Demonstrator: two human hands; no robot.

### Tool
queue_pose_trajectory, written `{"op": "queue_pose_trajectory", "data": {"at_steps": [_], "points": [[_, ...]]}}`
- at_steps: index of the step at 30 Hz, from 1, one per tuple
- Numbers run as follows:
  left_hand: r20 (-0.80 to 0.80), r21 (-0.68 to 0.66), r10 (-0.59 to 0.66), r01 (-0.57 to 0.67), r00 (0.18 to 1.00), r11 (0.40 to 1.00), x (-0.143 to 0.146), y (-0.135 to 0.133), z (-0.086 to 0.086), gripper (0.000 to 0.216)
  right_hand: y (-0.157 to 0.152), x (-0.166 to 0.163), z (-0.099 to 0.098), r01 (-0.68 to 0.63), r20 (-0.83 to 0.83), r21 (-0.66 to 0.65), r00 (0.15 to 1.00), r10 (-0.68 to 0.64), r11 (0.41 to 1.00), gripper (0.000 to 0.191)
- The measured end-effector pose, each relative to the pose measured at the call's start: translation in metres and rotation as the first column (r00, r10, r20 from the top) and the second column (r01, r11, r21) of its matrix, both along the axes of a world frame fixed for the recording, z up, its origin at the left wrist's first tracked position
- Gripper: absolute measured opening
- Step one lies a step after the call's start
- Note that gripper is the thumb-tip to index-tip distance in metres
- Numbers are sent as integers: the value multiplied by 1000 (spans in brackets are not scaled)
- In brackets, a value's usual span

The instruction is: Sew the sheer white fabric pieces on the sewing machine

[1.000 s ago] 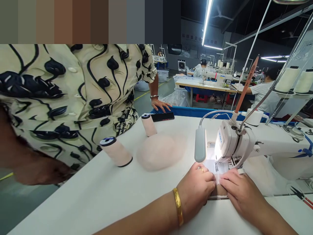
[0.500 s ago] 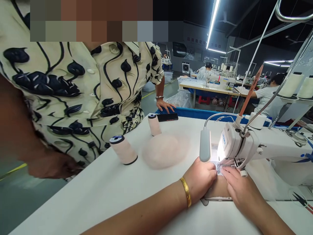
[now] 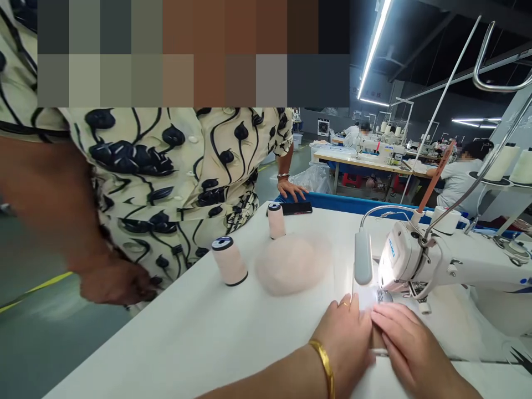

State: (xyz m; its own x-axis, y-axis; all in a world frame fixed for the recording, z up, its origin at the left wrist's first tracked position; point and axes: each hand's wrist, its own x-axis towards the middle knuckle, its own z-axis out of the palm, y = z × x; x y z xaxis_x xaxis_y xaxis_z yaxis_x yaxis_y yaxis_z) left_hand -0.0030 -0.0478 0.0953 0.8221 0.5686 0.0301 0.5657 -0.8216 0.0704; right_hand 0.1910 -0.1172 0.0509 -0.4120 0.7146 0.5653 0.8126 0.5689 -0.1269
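Observation:
My left hand (image 3: 347, 335), with a gold bracelet (image 3: 323, 363) and a ring, rests palm down just in front of the sewing machine (image 3: 399, 257). Its fingers stretch forward beside the lit needle area. My right hand (image 3: 411, 341) lies close on the right, its fingers extended and their tips nearly meeting the left hand. Any material under the palms is hidden. Thin, sheer pale fabric (image 3: 451, 318) spreads under the machine arm to the right. A grey lamp (image 3: 363, 257) hangs left of the machine head.
A round pile of pale sheer material (image 3: 295, 265) lies left of the machine. Two thread cones (image 3: 230, 261) and a black phone (image 3: 297, 208) are beyond it. A person in a patterned shirt (image 3: 166, 183) stands at the table's left edge. Dark-tipped snips (image 3: 521, 357) lie far right.
Both hands have drawn back from the needle towards me. My left fingers, bunched before, are now stretched out. The view has shifted, and the standing person's pose looks much the same.

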Motion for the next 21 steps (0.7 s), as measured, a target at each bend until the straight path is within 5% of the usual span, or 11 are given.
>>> {"op": "queue_pose_trajectory", "data": {"at_steps": [3,8,11,14,18,21], "points": [[21,-80,-62,63,998,995,-11,-3,12,9,-3,-9,10,-94,0,-90,996,95,991,47],[152,-57,44,-36,987,998,-21,38,24,9,-9,-9,6,-217,-31,-122,976,215,969,38],[218,-40,61,-53,974,998,-18,61,14,22,-11,-6,-7,-239,-72,-126,970,232,963,28],[240,-26,39,-34,970,999,-14,67,-1,9,-13,-5,-11,-262,-75,-124,964,254,957,21],[281,-14,15,-11,960,1000,-11,60,-9,16,-19,-4,13,-319,-115,-194,947,301,928,20],[367,-2,-43,47,929,999,-11,52,-12,15,-25,-3,29,-203,-266,-341,957,113,918,15]]}}
